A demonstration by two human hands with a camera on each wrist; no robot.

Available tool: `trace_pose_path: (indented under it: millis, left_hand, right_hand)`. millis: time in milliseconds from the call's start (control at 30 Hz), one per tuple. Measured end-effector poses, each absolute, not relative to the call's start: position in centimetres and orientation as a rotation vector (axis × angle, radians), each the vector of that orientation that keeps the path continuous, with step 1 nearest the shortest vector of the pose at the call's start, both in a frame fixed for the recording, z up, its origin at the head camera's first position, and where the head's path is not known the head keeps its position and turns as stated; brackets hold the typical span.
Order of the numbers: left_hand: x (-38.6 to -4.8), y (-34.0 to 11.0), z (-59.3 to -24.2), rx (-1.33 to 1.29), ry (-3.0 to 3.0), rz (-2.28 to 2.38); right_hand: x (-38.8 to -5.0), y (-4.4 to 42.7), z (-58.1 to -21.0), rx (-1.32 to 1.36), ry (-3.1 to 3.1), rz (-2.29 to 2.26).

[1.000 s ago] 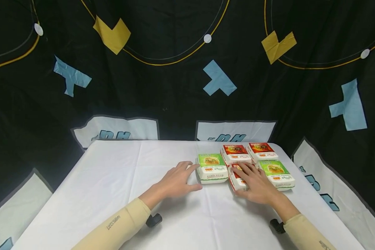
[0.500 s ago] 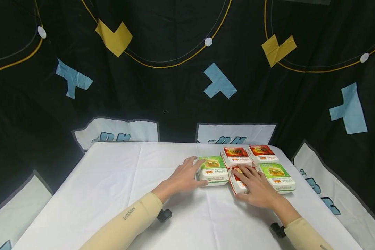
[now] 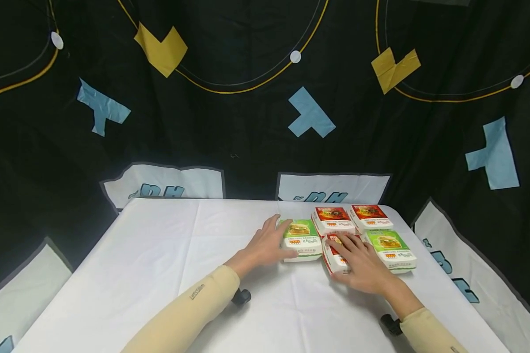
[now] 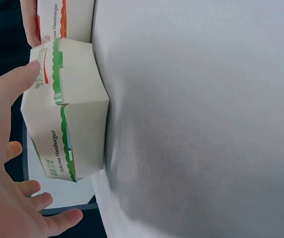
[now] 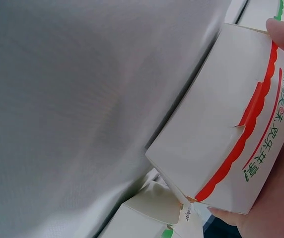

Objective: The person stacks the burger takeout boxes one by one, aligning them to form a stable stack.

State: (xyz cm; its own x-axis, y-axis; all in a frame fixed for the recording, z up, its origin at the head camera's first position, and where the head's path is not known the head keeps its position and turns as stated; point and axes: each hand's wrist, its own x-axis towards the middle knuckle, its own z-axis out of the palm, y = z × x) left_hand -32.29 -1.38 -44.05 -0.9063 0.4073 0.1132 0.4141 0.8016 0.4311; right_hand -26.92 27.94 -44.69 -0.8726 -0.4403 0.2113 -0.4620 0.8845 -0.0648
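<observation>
My left hand [image 3: 265, 246] is spread at the left side of a green-and-white hamburger box [image 3: 304, 240]. In the left wrist view, its thumb lies against the front of that green-trimmed box [image 4: 82, 136], and its other fingers extend loosely past the side. My right hand [image 3: 365, 268] rests over a red-and-white hamburger box [image 3: 334, 255], covering much of its top. In the right wrist view, a fingertip touches one upper corner of the red-trimmed box [image 5: 206, 116], which sits on the cloth.
Two red hamburger boxes, one at back left [image 3: 332, 220] and one at back right [image 3: 371, 216], stand behind. Another green hamburger box [image 3: 390, 249] is right of my right hand. All sit close together on a white-clothed table [image 3: 168, 264]. A black curtain [image 3: 229, 132] hangs behind.
My left hand has moved right and slightly away from me, onto the left green box. That box appears shifted very slightly right. The right hand stays over the red box.
</observation>
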Motion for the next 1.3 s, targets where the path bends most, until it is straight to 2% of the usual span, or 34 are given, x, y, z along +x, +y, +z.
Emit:
trace_pose_path:
  millis: [433,1300]
  left_hand:
    - [-33.5,-0.4,-44.5,-0.68,-2.986,-0.764]
    - [-33.6,-0.5,-44.6,-0.64,-3.006,-0.721]
  right_hand:
    - [-27.3,27.9,-44.6,0.686,-2.874,0.157]
    - [-27.1,27.8,-44.7,0.676,-2.88,0.143]
